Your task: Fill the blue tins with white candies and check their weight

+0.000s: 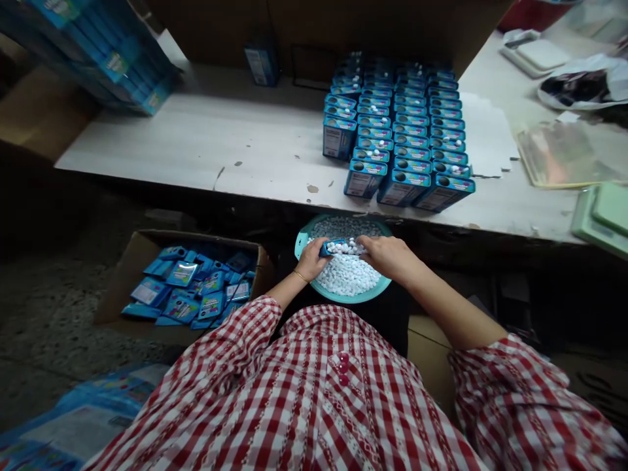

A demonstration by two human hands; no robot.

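The left hand [313, 261] grips a small blue box [324, 249] by its side, above the left part of a turquoise bowl [360, 299] full of white pellets [349, 276]. The right hand [390, 256] reaches in over the bowl's right rim, its fingers drawn narrow beside a heap of pellets at the box's mouth; whether it holds a scoop or only pellets, I cannot tell. The bowl is just below the front edge of a white table [196, 144]. On the table's right half, upright blue boxes [409, 183] stand in four close rows running from near the front edge toward the back, loose pellets lying on several of their tops. One more box [262, 64] stands at the back edge, before a brown panel [314, 29], and a stack of blue packs [118, 62] rises at the back left corner. A green device [608, 212] sits at the front edge, far right. Left of the bowl, a carton [120, 281] holds flat blue packets [212, 304] in a jumble.
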